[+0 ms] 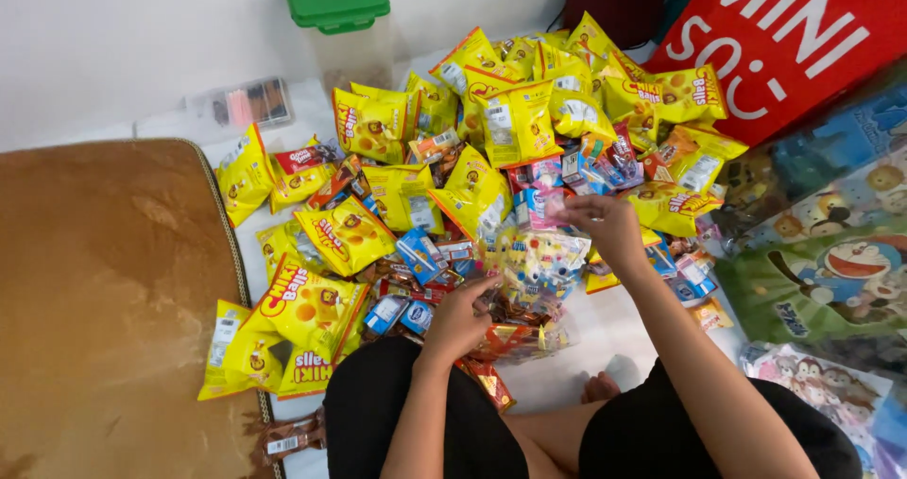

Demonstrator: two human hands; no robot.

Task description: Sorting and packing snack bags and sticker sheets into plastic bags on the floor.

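A big heap of yellow snack packets (472,196) mixed with small blue and red sweets packs (420,252) covers the white floor in front of me. My left hand (458,318) rests on the near edge of the heap, fingers curled on a clear bag of assorted sweets (534,266). My right hand (605,226) hovers over the same bag, fingertips pinched at its top near small pink and blue packs (539,200). My legs in black shorts (416,422) are crossed below.
A brown rug (104,290) lies at the left. A clear jar with a green lid (338,25) stands at the back by the wall. A red bag (784,44) and cartoon-printed gift bags (831,252) lie at the right.
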